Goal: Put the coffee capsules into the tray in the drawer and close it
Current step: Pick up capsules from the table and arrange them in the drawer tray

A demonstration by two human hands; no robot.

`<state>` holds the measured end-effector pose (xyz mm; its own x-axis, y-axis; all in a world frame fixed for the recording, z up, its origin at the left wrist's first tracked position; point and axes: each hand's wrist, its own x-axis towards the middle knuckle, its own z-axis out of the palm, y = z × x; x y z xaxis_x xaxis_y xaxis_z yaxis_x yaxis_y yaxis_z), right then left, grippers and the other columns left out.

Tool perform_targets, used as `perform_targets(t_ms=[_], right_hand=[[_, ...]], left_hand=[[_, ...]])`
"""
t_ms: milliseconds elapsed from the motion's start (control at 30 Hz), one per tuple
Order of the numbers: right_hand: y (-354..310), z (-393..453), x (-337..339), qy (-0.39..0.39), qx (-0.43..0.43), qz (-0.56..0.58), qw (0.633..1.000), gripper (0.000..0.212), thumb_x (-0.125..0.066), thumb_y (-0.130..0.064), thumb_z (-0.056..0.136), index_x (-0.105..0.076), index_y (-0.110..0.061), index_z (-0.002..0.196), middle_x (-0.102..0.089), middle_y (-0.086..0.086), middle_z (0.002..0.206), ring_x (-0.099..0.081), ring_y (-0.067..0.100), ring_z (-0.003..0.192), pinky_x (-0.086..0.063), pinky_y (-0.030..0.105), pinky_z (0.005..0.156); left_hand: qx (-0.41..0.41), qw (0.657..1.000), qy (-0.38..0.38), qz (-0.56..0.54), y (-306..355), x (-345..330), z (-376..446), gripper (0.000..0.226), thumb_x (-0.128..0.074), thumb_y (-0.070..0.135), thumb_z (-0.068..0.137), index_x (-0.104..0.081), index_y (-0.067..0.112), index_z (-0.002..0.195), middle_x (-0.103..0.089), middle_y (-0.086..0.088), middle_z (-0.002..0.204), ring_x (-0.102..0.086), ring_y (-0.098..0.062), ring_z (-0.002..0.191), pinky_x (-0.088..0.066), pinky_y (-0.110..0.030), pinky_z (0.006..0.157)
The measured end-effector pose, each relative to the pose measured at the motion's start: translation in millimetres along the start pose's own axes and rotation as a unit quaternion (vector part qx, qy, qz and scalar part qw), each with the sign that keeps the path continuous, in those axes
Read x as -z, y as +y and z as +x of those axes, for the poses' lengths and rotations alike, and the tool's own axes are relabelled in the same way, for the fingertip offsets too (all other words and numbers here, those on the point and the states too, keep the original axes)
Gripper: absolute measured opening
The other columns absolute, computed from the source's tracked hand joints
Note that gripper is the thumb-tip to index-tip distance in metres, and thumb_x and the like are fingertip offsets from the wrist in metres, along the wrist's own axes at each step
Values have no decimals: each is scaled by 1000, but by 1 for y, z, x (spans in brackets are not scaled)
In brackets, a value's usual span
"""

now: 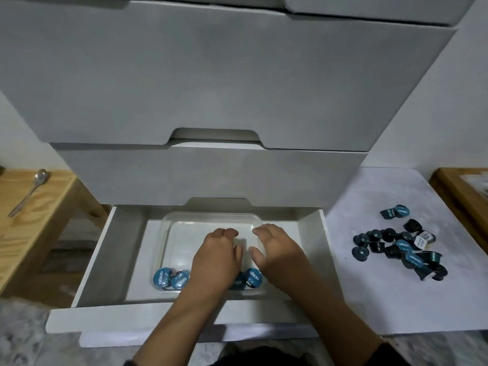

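White drawer unit, bottom drawer (87,262) pulled out w/ a clear tray (169,223) inside; white worktop (369,299) to the right, wooden table w/ a spoon (27,192) to the left. Left hand (217,256) and right hand (277,249) reach side by side into the tray, fingers loosely curled; can't tell if they hold anything. Some coffee capsules (171,278) lie along the tray's near edge, partly behind the hands; a loose pile (398,244) sits on the worktop, well apart from the drawer.

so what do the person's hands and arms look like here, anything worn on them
Both are bare: the left hand and right hand show no gloves, rings or watch, and the forearms are uncovered from the wrist down. Only at the bottom edge of the picture does dark, black-looking sleeve fabric appear, on the right arm near the elbow. No markings show on it.
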<state>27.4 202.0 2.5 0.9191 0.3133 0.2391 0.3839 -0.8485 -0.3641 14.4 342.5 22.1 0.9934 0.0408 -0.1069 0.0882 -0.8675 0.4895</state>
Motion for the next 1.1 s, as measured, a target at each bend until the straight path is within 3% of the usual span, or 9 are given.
perform_targets(t_ms=[67,233,367,467,533,700,800,967,1100], right_hand=[[-2,-9,7,69,15,-11,997,33,-61,-21,71,-70,-3,97,-72,13,95,-68,24,88,-54,25,80],[14,-28,36,73,-22,-8,997,40,-47,-30,81,-65,-4,106,-69,14,106,-65,25,101,-50,27,89],[50,-46,62,95,-55,35,993,42,-43,-33,83,-59,-7,113,-64,13,113,-55,19,110,-42,19,93],[93,-64,81,81,-87,31,992,47,-40,-38,86,-57,-8,118,-62,12,119,-57,22,113,-37,21,93],[127,-78,88,71,-97,36,992,40,-49,-32,86,-57,-8,116,-63,12,116,-60,23,107,-41,23,89],[210,-100,96,35,-131,60,989,30,-59,-16,87,-57,-6,115,-60,10,115,-57,21,105,-37,18,86],[254,-99,88,-3,-153,50,987,31,-57,-14,88,-56,-5,117,-59,12,116,-57,24,105,-42,25,87],[307,-78,69,-15,-112,27,993,22,-63,8,67,-63,4,89,-63,20,81,-62,36,69,-53,35,58],[328,-72,58,-12,-61,-12,998,23,-60,-2,64,-64,2,87,-64,17,78,-61,33,69,-53,31,58]], left_hand=[[-9,999,39,-17,9,-2,-9,37,-45,30,94,-49,21,129,-54,-1,131,-47,-17,122,-41,-27,97],[-39,996,67,-48,42,-8,-19,40,-41,35,96,-42,25,135,-48,3,139,-41,-13,128,-33,-22,104],[-62,990,61,-110,85,-28,-24,38,-46,35,93,-49,27,131,-52,3,136,-47,-12,125,-33,-21,105],[-50,985,41,-159,127,-47,-30,37,-48,35,93,-49,29,129,-53,4,135,-51,-13,120,-41,-28,106],[-45,982,21,-183,157,-61,-34,37,-48,37,92,-50,29,128,-54,5,134,-52,-13,119,-43,-30,105],[-39,979,-17,-198,217,-108,-39,34,-48,35,93,-50,31,127,-53,10,132,-52,-8,115,-36,-14,95],[-28,979,-32,-201,239,-141,-35,31,-50,32,93,-54,27,123,-57,8,126,-53,-9,111,-41,-18,95],[21,984,-21,-177,244,-208,1,27,-58,21,86,-61,20,112,-61,1,115,-55,-15,107,-38,-16,86],[36,986,-4,-161,239,-240,23,27,-59,17,81,-58,20,108,-57,2,110,-54,-15,103,-44,-22,82]])
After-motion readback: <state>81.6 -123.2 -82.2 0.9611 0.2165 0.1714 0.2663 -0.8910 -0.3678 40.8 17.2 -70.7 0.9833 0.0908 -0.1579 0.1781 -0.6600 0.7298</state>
